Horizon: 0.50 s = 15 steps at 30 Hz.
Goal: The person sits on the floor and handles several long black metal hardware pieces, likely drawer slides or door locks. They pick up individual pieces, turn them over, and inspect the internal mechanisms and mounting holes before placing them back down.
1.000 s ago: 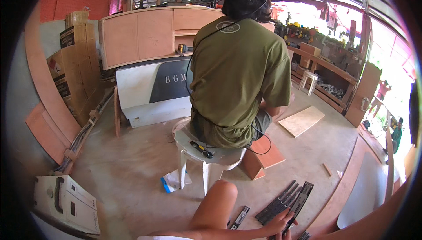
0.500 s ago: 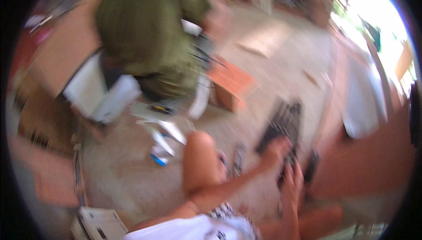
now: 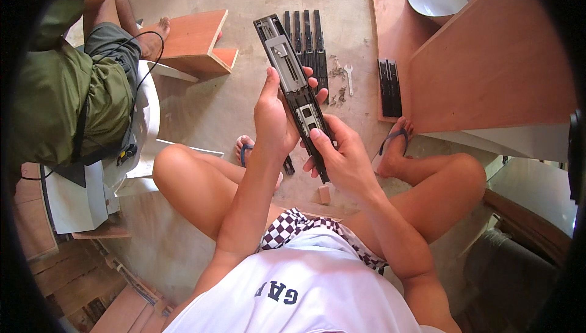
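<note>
Tilted in front of me is a black metal drawer slide with silver inner parts, held up off the floor by both hands. My left hand wraps the slide near its middle, thumb along one edge and fingertips showing on the far edge. Closed round the lower end is my right hand, its thumb pressed on the inner channel. Beyond the slide, several more black drawer slides lie side by side on the floor. A spanner and small screws are scattered beside them.
Another pair of slides rests near a large wooden panel at right. A wooden piece sits at far left, near a seated person in green on a white chair. A small wood block lies between my legs.
My view has shifted and sharpened. Both hands, low beside the row of slides before, now hold a drawer slide up before me. The person in green appears farther left.
</note>
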Each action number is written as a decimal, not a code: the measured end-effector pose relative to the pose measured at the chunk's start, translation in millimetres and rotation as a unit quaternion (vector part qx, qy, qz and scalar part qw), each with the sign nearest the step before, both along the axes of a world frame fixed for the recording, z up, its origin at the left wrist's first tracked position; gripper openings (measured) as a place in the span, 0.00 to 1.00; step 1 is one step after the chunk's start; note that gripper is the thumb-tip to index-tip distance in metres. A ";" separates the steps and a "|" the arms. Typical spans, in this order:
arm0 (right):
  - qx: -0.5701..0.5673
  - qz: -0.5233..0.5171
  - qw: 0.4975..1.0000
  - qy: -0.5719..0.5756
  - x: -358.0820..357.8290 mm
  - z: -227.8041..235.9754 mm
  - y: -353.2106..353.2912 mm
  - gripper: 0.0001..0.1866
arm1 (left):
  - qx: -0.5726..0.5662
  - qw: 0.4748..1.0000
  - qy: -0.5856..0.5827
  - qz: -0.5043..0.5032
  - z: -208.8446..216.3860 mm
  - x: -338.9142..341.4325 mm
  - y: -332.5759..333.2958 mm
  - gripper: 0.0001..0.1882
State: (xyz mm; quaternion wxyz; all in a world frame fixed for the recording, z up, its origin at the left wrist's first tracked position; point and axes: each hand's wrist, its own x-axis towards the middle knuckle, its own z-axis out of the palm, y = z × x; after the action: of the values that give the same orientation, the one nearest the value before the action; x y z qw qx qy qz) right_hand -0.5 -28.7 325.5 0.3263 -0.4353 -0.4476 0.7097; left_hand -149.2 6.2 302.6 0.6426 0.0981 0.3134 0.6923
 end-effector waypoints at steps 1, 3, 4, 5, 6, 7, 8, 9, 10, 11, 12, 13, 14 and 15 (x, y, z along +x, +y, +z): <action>-0.002 -0.005 1.000 -0.005 -2.2 0.3 0.0 0.10 | -0.006 1.000 -0.006 0.015 -2.4 -0.5 2.2 0.30; -0.005 -0.016 1.000 -0.014 -5.4 -0.4 -0.6 0.11 | -0.021 0.999 -0.023 0.009 -9.5 -3.2 1.4 0.32; 0.010 -0.019 0.999 -0.029 -6.3 -1.9 0.2 0.11 | -0.016 1.000 -0.020 -0.004 -11.7 -4.8 1.9 0.32; 0.024 -0.022 0.998 -0.044 -7.2 -4.1 0.6 0.12 | -0.012 1.000 -0.017 -0.017 -13.2 -5.7 2.4 0.32; 0.038 -0.025 0.997 -0.059 -7.9 -5.7 0.7 0.12 | -0.017 1.000 -0.015 -0.016 -13.8 -5.4 2.8 0.32; 0.041 -0.029 0.997 -0.061 -8.9 -5.5 1.8 0.12 | -0.021 1.000 -0.011 -0.013 -12.9 -5.2 4.0 0.32; 0.044 -0.032 0.997 -0.063 -9.7 -5.2 2.3 0.12 | -0.024 1.000 -0.008 -0.010 -12.0 -5.1 4.8 0.32; 0.046 -0.036 0.996 -0.065 -10.0 -5.2 2.9 0.11 | -0.021 1.000 -0.009 -0.013 -11.5 -5.3 5.3 0.32; 0.033 -0.039 0.997 -0.056 -9.6 -6.0 4.0 0.11 | -0.018 1.000 -0.010 -0.017 -11.1 -5.5 5.5 0.33; 0.020 -0.042 0.998 -0.047 -9.2 -7.4 5.8 0.11 | -0.015 1.000 -0.011 -0.021 -9.9 -5.3 5.4 0.33; 0.007 -0.045 0.998 -0.038 -8.6 -8.4 7.2 0.11 | -0.025 1.000 0.000 -0.011 -7.3 -2.5 5.3 0.33; 0.000 -0.042 0.998 -0.041 -8.2 -7.1 7.0 0.10 | -0.034 0.999 0.012 -0.001 -1.8 1.5 3.5 0.33; -0.007 -0.040 0.998 -0.043 -7.7 -4.6 6.8 0.11 | -0.042 0.999 0.023 0.010 1.1 3.5 1.2 0.33; -0.014 -0.037 0.998 -0.045 -7.7 -3.1 5.7 0.11 | -0.032 0.999 0.024 0.005 1.1 2.8 -1.7 0.33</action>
State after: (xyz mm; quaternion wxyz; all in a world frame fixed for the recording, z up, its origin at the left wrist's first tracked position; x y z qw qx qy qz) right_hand -8.2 -23.0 322.3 0.3258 -0.4878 -0.4358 0.6826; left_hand -146.5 4.6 303.7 0.6345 0.0924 0.3512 0.6823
